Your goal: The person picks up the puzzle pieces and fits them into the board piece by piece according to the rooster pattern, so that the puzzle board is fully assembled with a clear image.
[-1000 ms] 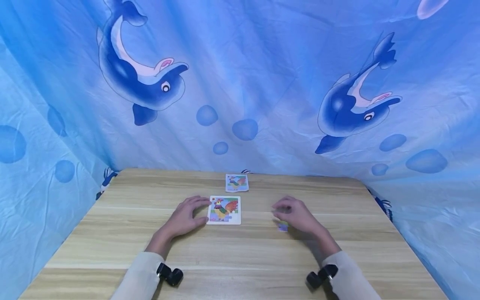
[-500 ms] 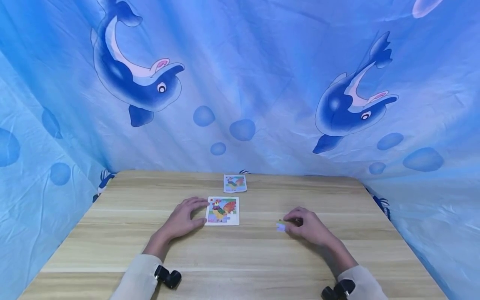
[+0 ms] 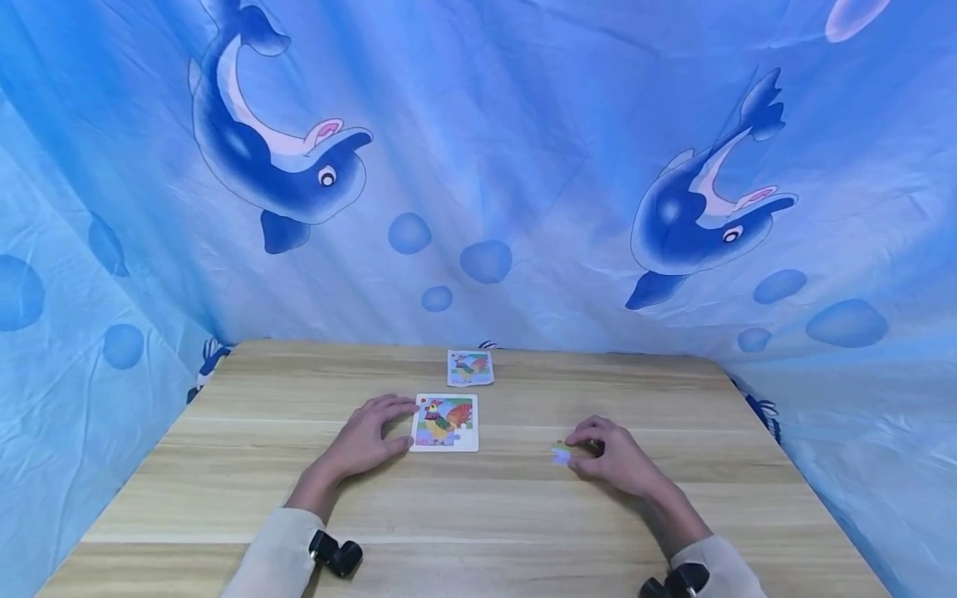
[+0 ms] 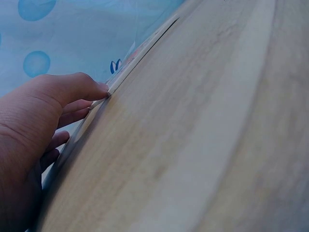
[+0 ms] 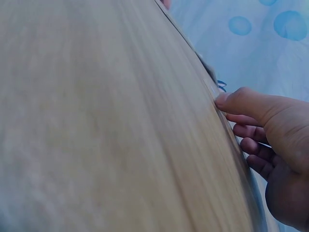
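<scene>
A square puzzle board (image 3: 446, 423) with a rooster picture and a white border lies on the table; its lower right corner shows bare white. My left hand (image 3: 368, 435) rests at the board's left edge, fingertips by the upper corner and thumb by the lower one. In the left wrist view the thumb (image 4: 91, 89) touches the board's edge. To the right, my right hand (image 3: 616, 454) pinches a small green and lilac puzzle piece (image 3: 561, 453) by its right side, between thumb and forefinger, low at the tabletop. In the right wrist view the piece is mostly hidden behind the thumb (image 5: 231, 99).
Behind the board lies a small rooster picture card (image 3: 470, 368). The wooden table (image 3: 478, 523) ends at a blue curtain (image 3: 553, 166) printed with dolphins and bubbles. A black camera (image 3: 335, 554) sits on each wrist.
My right hand has moved down and slightly right and now holds the piece at its right side; earlier it hovered above the piece. My left hand stays at the board.
</scene>
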The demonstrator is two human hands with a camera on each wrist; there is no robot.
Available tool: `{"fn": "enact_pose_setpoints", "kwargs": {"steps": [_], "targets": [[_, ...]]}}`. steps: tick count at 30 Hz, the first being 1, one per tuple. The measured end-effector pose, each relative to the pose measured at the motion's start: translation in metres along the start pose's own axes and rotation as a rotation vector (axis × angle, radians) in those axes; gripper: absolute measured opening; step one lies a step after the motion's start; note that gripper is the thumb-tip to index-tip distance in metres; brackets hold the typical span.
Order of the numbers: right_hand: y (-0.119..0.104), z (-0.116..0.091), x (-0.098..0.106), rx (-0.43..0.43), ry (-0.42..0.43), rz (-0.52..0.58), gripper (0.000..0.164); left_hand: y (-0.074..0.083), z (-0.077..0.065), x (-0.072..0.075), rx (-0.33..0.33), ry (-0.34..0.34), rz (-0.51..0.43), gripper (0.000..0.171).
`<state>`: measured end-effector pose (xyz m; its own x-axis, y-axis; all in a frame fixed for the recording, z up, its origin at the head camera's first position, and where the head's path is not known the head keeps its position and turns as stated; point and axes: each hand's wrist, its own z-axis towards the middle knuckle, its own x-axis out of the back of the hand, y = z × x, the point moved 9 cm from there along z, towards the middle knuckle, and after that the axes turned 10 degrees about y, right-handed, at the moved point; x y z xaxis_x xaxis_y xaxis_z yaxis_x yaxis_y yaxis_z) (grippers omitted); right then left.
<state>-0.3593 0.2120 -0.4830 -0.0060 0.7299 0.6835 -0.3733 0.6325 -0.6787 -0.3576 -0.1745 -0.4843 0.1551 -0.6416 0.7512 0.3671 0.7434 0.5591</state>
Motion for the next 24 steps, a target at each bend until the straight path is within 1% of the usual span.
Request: {"fn": "enact_pose_setpoints", "kwargs": {"steps": [8, 19, 24], "targets": [[-0.0013, -0.0004, -0.0007, -0.021, -0.016, 0.002, 0.027, 0.0007, -0.0001, 0.0017, -0.003, 0.005, -0.001, 0.054], [-0.0013, 0.0012, -0.0010, -0.011, -0.013, 0.014, 0.026, 0.0010, 0.0014, 0.0023, -0.009, 0.008, -0.006, 0.054], [-0.0033, 0.0015, -0.0037, 0.015, -0.015, 0.004, 0.025, -0.0001, 0.0004, 0.0003, 0.002, 0.000, -0.003, 0.055]]}}
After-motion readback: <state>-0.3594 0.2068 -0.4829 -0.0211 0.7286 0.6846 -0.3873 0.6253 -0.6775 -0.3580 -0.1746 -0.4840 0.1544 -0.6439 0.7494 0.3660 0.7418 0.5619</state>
